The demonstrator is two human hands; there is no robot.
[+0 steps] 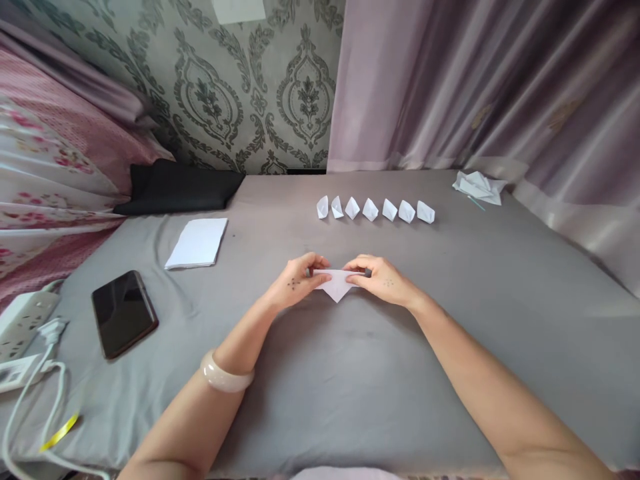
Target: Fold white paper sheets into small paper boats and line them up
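Between my two hands is a folded sheet of white paper (337,288), with a straight edge along the top and a triangular point hanging downward. My left hand (299,280) pinches its left end, thumb in front and fingers behind. At the right end, my right hand (383,279) pinches it the same way. The fingers behind the paper are partly hidden. Beyond the hands stands a row of several small folded white paper pieces (370,210).
To the left lie a stack of white paper (197,243), a black phone (124,313) and folded black cloth (185,188). A white power strip (24,323) with cables sits at the left edge. Crumpled white paper (480,187) lies at the far right, by the curtain (430,87).
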